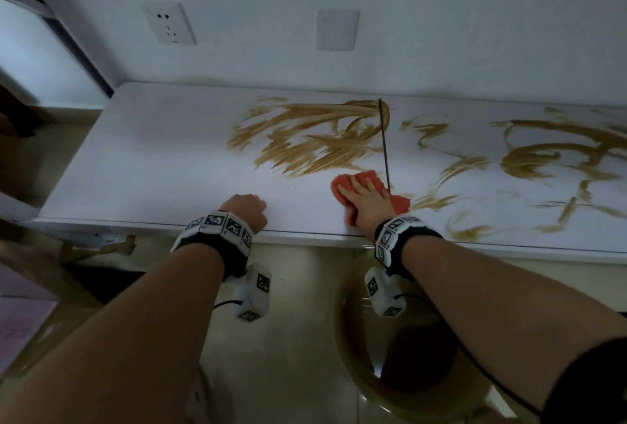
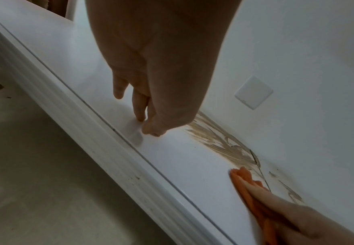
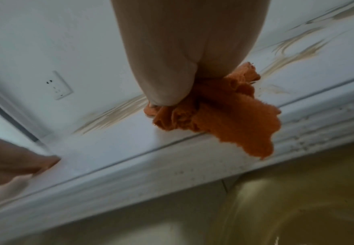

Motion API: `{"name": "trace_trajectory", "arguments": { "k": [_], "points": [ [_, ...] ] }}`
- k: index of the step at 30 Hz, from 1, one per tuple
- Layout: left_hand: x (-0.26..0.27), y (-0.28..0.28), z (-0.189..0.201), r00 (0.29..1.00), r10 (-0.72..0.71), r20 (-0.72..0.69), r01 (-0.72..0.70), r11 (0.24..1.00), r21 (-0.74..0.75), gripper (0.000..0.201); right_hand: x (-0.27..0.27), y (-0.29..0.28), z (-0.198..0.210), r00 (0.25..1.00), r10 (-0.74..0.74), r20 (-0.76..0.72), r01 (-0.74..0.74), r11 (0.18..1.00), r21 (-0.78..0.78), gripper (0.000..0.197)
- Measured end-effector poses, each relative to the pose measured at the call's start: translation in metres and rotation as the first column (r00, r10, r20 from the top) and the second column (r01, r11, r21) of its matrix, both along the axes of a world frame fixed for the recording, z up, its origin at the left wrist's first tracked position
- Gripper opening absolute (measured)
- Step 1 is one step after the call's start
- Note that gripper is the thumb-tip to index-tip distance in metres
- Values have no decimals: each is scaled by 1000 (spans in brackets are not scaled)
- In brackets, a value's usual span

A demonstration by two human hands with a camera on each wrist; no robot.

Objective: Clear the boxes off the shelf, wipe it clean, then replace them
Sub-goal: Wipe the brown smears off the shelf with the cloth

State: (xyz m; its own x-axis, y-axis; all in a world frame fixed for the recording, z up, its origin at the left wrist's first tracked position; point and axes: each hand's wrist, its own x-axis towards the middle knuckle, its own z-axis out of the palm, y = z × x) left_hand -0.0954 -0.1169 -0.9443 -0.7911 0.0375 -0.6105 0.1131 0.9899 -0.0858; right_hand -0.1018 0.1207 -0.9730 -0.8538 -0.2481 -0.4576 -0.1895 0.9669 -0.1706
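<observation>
The white shelf [image 1: 152, 152] carries no boxes; brown smears [image 1: 315, 138] streak its middle and right side. My right hand [image 1: 363, 192] lies flat with spread fingers on an orange cloth [image 1: 402, 204] and presses it to the shelf near the front edge, beside a dark seam [image 1: 385, 145]. The right wrist view shows the cloth [image 3: 224, 119] bunched under the palm, one corner hanging over the edge. My left hand [image 1: 247, 209] rests on the clean left part of the shelf. Its loosely bent fingers [image 2: 139, 114] touch the surface and hold nothing.
A wall socket [image 1: 168, 23] and a blank plate [image 1: 337, 29] sit on the wall behind the shelf. A round yellowish basin [image 1: 353, 338] stands on the floor below my right arm. A pale pink box-like thing [image 1: 20, 315] is at the far left.
</observation>
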Motion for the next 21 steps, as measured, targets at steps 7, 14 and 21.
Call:
{"name": "trace_trajectory", "arguments": {
  "k": [7, 14, 21],
  "points": [
    [-5, 1, -4, 1000, 13, -21, -14, 1000, -12, 45, 3, -35, 0, 943, 326, 61, -328, 944, 22, 70],
    [-11, -4, -10, 998, -45, -34, 44, 999, -12, 44, -37, -47, 0, 963, 259, 79, -262, 964, 34, 72],
    [-17, -6, -14, 1000, -11, -14, 10, 1000, -6, 42, -41, -4, 7, 998, -39, 46, 38, 999, 17, 68]
  ]
}}
